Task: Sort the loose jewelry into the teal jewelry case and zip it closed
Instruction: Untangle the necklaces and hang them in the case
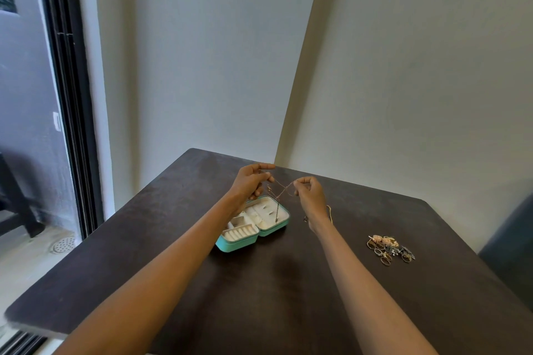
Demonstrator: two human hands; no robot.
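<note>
The teal jewelry case [227, 245] lies open on the dark table, its cream lining and ring rolls showing. Above its far half, a thin gold necklace chain [281, 192] is stretched between my two hands, and one end hangs down over the case. My left hand [251, 181] pinches one end of the chain. My right hand [310, 190] pinches the other end. A pile of loose rings and earrings [389, 248] lies on the table to the right. Another gold chain [330, 213] lies partly hidden behind my right wrist.
The dark table [259, 297] stands in a corner against two pale walls. A dark-framed glass door [72, 95] is on the left, with a floor drain beyond it. A dark chair [513, 245] stands at the right edge.
</note>
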